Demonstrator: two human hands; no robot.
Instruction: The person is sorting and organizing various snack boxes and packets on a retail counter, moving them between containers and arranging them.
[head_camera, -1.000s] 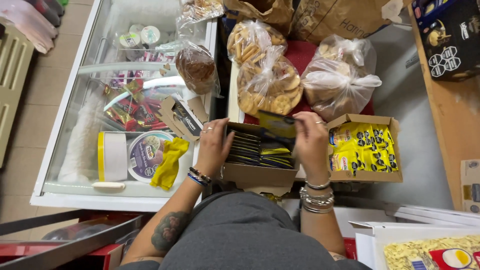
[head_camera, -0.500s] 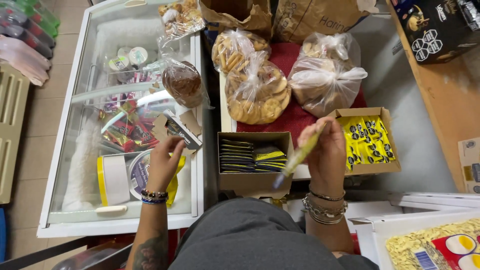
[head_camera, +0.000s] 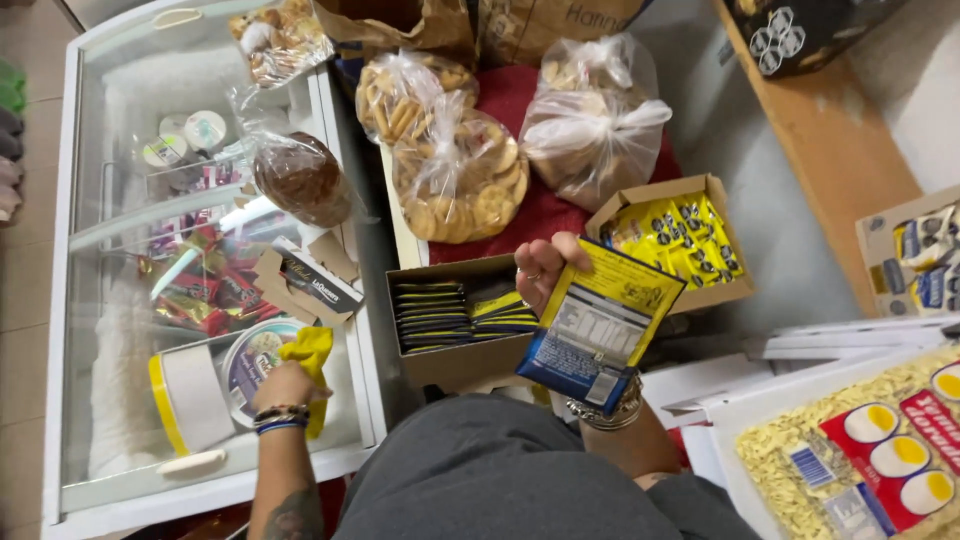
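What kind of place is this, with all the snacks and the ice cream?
Probably a small shop or its stockroom. A glass-topped chest freezer holds ice cream, open cardboard boxes hold rows of identical packets, and tied bags of biscuits sit on the counter. The right hand holds one packet.
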